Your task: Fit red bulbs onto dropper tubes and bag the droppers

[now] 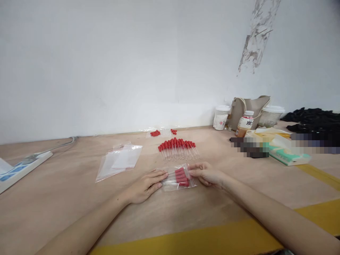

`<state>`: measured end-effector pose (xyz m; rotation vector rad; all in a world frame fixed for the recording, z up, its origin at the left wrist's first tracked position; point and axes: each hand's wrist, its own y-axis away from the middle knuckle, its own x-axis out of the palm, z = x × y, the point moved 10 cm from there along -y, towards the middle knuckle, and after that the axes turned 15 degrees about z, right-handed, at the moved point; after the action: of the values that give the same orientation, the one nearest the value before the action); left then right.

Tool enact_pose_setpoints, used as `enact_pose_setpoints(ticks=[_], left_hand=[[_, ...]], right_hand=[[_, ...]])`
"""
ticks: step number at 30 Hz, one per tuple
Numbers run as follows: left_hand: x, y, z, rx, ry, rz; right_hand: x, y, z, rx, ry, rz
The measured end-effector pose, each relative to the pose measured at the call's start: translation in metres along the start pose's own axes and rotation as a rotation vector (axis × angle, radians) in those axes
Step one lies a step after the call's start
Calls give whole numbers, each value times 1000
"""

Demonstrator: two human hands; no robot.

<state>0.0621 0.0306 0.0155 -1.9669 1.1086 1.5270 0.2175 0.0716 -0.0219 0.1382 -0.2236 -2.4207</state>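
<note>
From my remote post, head view: left hand lies palm down, fingertips over the left end of a clear zip bag; whether it pinches or merely presses, I cannot tell. Right hand grasps the bag's opposite end, thumb and forefinger at the edge near the red zip line. The bag lies between both hands, near the middle of the wooden table. Inside I see several red-bulbed droppers, side by side, bulbs toward the right hand, clear stems toward the left.

Just beyond the bag: a fanned row of loose droppers, bulbs pointing away from me. Left of these, overlapping flat clear bags. Behind the row, near the wall, two small clusters of red pieces on clear plastic.

Farther out, left edge: a white-and-blue power strip. Right side: lidded cup, bottle, second cup, green tissue pack, black heap. Yellow tape along the near edge.
</note>
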Motion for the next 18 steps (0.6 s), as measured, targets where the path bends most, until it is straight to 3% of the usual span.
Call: enact_pose_setpoints(ticks=[4, 6, 12, 15, 18], left_hand=[[1, 0, -1, 8, 17, 19], [1, 1, -3, 16, 21, 23], [1, 2, -9, 23, -23, 33], [-2, 3, -8, 9, -58, -4], [-14, 8, 11, -119, -98, -151]], right_hand=[[-26, 4, -2, 49, 111, -223], [-30, 3, -3, 69, 158, -271], [-5, -11, -2, 37, 179, -68], [4, -8, 12, -114, 74, -11], [1, -1, 27, -258, -151, 14]])
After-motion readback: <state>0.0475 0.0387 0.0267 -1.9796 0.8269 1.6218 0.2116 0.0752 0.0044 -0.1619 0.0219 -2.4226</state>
